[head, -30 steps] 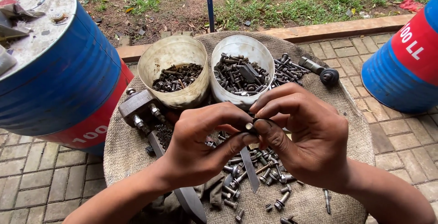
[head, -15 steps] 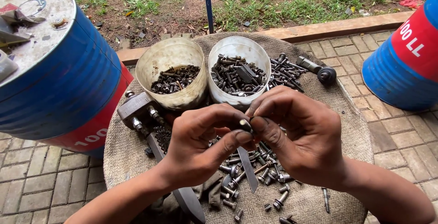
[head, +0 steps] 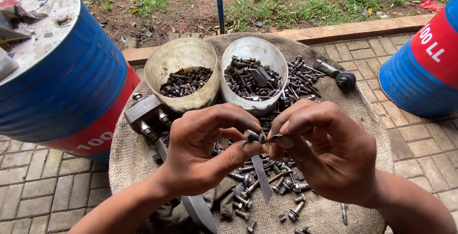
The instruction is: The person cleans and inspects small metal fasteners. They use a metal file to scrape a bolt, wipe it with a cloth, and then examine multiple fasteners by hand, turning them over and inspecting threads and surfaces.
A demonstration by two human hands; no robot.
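Head view showed the left hand [head: 205,150] pinching a small bolt [head: 251,135] between thumb and fingers, while the right hand [head: 329,150] gripped a thin dark washer [head: 276,138] just beside the bolt's end. Both hovered above loose bolts [head: 267,176] on a burlap-covered surface [head: 334,95], near 2 tubs [head: 181,55] of hardware.

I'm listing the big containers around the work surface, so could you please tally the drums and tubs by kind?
Blue drums: 2, one at left, one at right
Plastic tubs of hardware: 2, the beige tub and the white tub
Total: 4
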